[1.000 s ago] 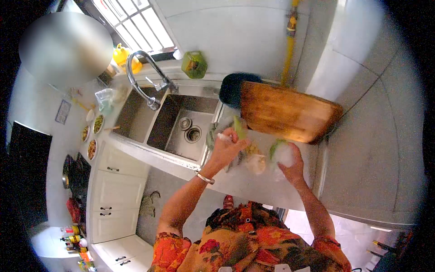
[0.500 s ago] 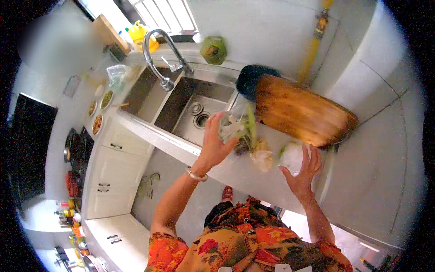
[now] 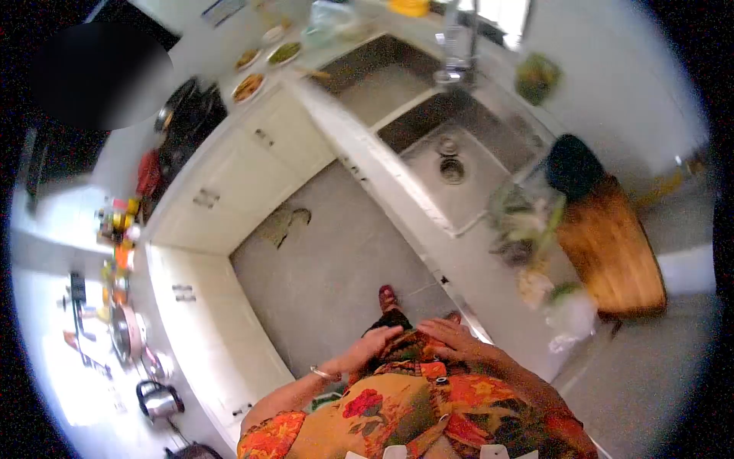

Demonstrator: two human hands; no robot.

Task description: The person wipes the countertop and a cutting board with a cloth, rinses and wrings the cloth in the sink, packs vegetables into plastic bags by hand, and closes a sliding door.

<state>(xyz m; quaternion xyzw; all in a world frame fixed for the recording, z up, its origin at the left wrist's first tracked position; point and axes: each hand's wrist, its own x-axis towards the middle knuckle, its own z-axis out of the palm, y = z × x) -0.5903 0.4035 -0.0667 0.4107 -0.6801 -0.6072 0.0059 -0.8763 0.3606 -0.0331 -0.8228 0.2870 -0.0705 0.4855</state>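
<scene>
My left hand [image 3: 376, 343] is held low in front of my waist, fingers stretched towards the middle, empty as far as I can see. Opposite it, my right hand [image 3: 454, 340] lies flat against the lower front of my floral shirt [image 3: 405, 394], its fingers extended. On the counter to the right are leafy greens in a clear bag [image 3: 514, 222], a pale knobbly vegetable [image 3: 534, 285] and a white plastic bag [image 3: 572, 320] with something green at its edge. Motion blur softens their details.
A wooden cutting board [image 3: 612, 249] leans at the right, beside a dark rounded object [image 3: 575, 167]. A double sink [image 3: 466, 164] with a faucet [image 3: 455, 73] is ahead. Plates of food [image 3: 248, 88] stand far left, and a kettle [image 3: 159, 399] lower left. Cabinets [image 3: 206, 199] border the floor.
Both hands have left the counter by the vegetables and come down to my shirt front. The view has swung left, showing more floor and cabinets. The vegetables and bags remain on the counter.
</scene>
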